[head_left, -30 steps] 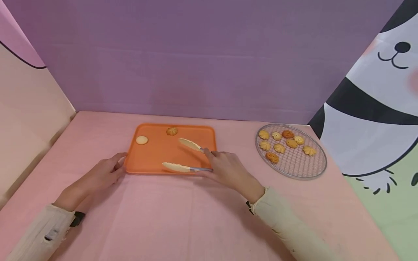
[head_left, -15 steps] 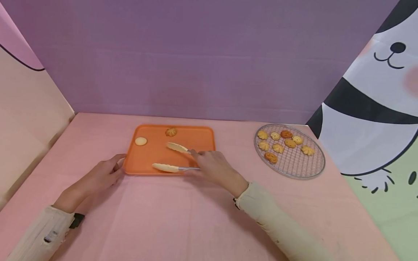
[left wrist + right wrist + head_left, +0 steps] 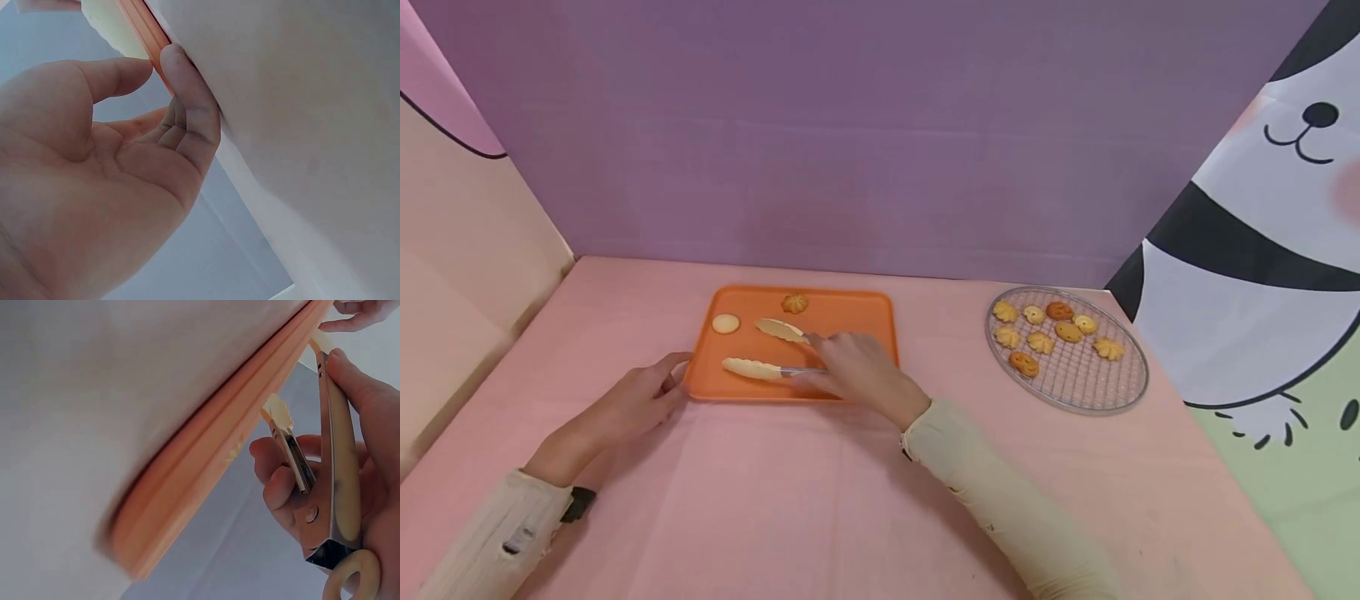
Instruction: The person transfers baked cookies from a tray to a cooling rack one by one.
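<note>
Tongs (image 3: 752, 368) with cream scalloped tips and metal arms are in my right hand (image 3: 861, 371), above the orange tray (image 3: 820, 385). Their two arms stand spread apart, pointing left, with nothing between the tips. In the right wrist view, my thumb lies along one arm of the tongs (image 3: 344, 456) and my fingers curl round the other. My left hand (image 3: 636, 396) pinches the tray's left edge; in the left wrist view thumb and forefinger meet at the orange rim (image 3: 147, 34). On the tray lie a pale round cookie (image 3: 726, 323) and a ridged golden cookie (image 3: 794, 303).
A round wire rack (image 3: 1097, 387) stands at the right of the pink-covered table (image 3: 760, 500). Several cookies lie on it, among them a brown pretzel-shaped cookie (image 3: 1024, 363). A purple backdrop (image 3: 850, 167) rises behind the table, with a panda-print panel (image 3: 1247, 250) on the right.
My right hand has moved left with the tongs, carrying their spread tips farther over the tray towards the pale cookie. My left hand has stayed at the tray's edge.
</note>
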Demonstrator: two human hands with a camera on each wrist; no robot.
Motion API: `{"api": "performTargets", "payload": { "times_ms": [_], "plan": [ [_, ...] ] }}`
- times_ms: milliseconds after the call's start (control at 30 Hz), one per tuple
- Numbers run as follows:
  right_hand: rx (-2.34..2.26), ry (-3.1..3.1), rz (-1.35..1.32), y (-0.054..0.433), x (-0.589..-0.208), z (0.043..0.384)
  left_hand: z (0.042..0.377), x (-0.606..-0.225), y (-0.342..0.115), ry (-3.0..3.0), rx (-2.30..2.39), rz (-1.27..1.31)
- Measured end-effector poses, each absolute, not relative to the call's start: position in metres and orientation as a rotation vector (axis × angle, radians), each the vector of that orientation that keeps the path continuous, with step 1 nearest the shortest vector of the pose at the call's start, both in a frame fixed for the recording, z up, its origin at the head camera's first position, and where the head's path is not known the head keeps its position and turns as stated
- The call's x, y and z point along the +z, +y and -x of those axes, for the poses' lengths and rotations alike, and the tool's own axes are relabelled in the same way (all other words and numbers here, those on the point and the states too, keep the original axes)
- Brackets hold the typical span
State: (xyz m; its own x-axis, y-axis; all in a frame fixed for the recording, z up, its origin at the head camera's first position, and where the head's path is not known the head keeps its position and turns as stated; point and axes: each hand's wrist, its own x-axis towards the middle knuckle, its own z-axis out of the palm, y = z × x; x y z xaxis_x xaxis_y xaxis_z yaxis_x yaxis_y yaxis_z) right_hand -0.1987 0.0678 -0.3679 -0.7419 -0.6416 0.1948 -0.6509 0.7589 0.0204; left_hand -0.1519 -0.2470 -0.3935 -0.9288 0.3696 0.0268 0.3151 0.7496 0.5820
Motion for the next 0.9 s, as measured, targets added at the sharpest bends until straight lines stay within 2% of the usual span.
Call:
{"api": "performTargets", "payload": {
  "times_ms": [533,900],
  "plan": [
    [0.171,-2.902,-0.921,0.020,-0.363,0.216,0.151,-0.395,-0.250,2.848,0.931,-0.549],
    [0.322,-3.019,-0.779,0.016,-0.357,0.223,0.153,-0.394,-0.247,2.830,0.940,-0.533]
  ]
}}
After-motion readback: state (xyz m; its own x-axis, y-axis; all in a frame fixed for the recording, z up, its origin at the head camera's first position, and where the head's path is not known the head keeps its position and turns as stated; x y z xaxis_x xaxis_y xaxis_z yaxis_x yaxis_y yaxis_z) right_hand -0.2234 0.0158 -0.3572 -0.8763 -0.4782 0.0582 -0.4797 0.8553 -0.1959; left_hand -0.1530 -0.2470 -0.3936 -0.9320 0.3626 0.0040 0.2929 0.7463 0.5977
